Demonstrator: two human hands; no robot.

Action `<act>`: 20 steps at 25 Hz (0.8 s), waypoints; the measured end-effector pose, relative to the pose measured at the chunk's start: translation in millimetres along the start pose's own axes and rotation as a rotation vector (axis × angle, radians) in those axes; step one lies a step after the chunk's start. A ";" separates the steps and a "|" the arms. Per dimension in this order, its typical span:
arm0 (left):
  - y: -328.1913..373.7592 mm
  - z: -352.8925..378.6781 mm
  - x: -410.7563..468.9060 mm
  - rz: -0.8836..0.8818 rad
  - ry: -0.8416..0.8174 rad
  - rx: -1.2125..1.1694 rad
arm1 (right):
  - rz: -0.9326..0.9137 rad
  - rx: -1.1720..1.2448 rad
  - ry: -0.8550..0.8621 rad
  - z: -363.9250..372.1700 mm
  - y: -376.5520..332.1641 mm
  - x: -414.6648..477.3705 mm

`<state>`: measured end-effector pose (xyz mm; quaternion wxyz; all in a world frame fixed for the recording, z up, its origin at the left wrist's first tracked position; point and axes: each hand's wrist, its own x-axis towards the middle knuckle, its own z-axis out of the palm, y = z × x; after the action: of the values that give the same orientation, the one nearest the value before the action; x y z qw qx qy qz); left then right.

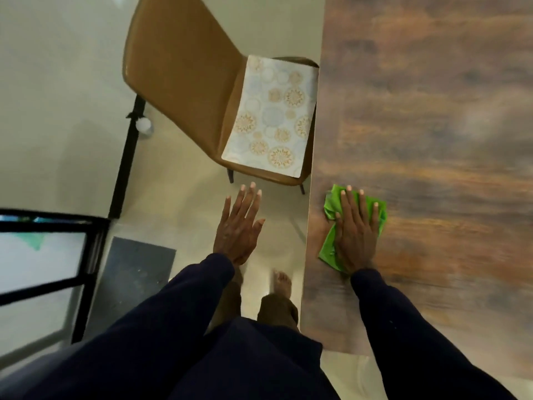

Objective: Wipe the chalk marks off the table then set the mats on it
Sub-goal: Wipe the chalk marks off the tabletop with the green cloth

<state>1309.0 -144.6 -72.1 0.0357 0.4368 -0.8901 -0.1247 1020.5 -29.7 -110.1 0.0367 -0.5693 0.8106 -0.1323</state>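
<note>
At the edge of the table [432, 111], press your flat-fingered right hand [356, 235] evenly on the green cloth [328, 246]; left hand [238, 226] hovers, fingers straight.

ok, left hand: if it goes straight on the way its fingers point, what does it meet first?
Likely the near seat edge of the brown chair, with the patterned mat lying just beyond. The left hand is open, off the table. Its height against the seat is unclear.
</note>
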 end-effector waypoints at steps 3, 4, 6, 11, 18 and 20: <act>-34.3 -2.9 67.6 0.052 0.016 -0.019 | -0.026 0.017 0.031 17.7 -18.8 74.7; -46.6 -5.5 92.1 0.060 0.022 -0.032 | -0.029 0.035 0.036 23.2 -26.9 96.8; -75.8 -5.2 135.2 0.099 0.024 -0.028 | 0.067 0.085 0.050 29.4 -42.0 126.5; -128.3 -10.2 222.3 0.249 -0.041 -0.066 | 0.172 0.070 0.072 32.3 -60.0 142.6; -148.1 -28.8 291.8 0.497 -0.070 -0.072 | 0.402 0.008 0.091 42.8 -85.9 189.1; -138.2 -28.1 305.2 0.583 -0.099 -0.086 | 0.389 0.007 0.055 43.3 -102.3 162.3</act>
<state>1232.0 -471.2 -93.7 0.0449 0.1540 -0.9727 -0.1678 1066.4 -221.0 -110.7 0.0412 -0.3982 0.9055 -0.1409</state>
